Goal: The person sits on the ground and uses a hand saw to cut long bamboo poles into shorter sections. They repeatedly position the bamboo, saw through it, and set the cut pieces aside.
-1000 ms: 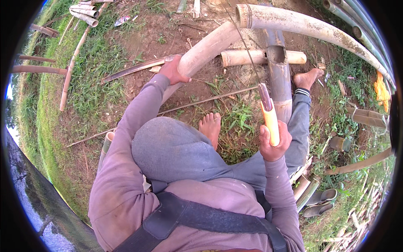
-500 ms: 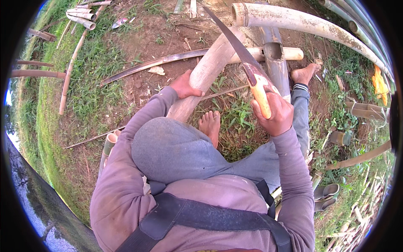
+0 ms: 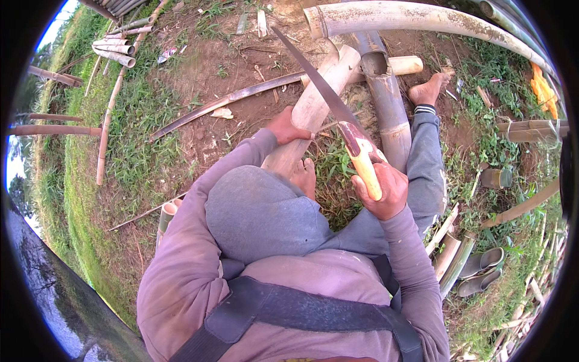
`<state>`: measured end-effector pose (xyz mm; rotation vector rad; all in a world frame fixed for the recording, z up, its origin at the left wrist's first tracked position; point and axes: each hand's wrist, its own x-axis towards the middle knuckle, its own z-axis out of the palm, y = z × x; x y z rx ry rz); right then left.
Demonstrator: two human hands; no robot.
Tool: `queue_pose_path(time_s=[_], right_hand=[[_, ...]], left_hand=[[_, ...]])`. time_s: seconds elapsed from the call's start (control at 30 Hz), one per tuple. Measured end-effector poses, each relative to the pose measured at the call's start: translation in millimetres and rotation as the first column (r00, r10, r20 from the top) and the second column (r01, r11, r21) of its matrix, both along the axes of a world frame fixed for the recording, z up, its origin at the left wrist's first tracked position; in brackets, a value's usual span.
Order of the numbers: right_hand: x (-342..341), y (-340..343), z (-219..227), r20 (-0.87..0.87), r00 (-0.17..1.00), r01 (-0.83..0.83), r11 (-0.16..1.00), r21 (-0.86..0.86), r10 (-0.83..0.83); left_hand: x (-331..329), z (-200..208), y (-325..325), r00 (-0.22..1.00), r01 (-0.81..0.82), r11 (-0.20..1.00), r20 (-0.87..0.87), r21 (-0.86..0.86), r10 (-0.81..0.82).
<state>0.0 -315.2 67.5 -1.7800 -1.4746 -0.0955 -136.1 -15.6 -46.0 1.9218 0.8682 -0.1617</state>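
Observation:
My right hand is closed around the pale handle of a handsaw. Its long dark blade slants up and away to the left, passing over a pale length of bamboo. From this view I cannot tell whether the teeth touch the bamboo. My left hand grips that bamboo partway along, thumb on top and fingers over the far side. The lower end of the piece lies by my bent left knee, partly covering my bare left foot. Its upper end rests by a crossing bamboo pole.
A thick grey bamboo post with a hole lies inside my stretched right leg. A long bamboo pole arches across the top. A split bamboo strip lies at left. Boots and an orange cloth are on the right.
My right hand has come nearer my body, drawing the saw back and down. My left hand and the bamboo length have shifted right, covering more of my left foot. The whole view has tilted slightly.

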Motion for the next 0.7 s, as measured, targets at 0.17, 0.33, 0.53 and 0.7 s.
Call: queue_pose_path(time_s=[0.17, 0.33, 0.53, 0.7], right_hand=[[0, -40, 7, -0.028, 0.999, 0.033, 0.999, 0.010, -0.033], [-5, -60, 1, -0.082, 0.996, 0.019, 0.999, 0.031, -0.017], [-11, -64, 4, -0.130, 0.991, 0.015, 1.000, 0.027, -0.011], [-10, -84, 1, -0.114, 0.990, 0.098, 0.989, 0.108, -0.086]], left_hand=[[-46, 9, 54, 0.985, -0.140, 0.921, -0.046, 0.363, 0.168], [-1, 36, 20, 0.989, 0.080, 0.953, -0.141, 0.293, -0.040], [40, 59, -56, 0.773, 0.632, 0.712, -0.193, 0.305, -0.604], [13, 69, -35, 0.847, 0.532, 0.814, -0.150, 0.232, -0.510]])
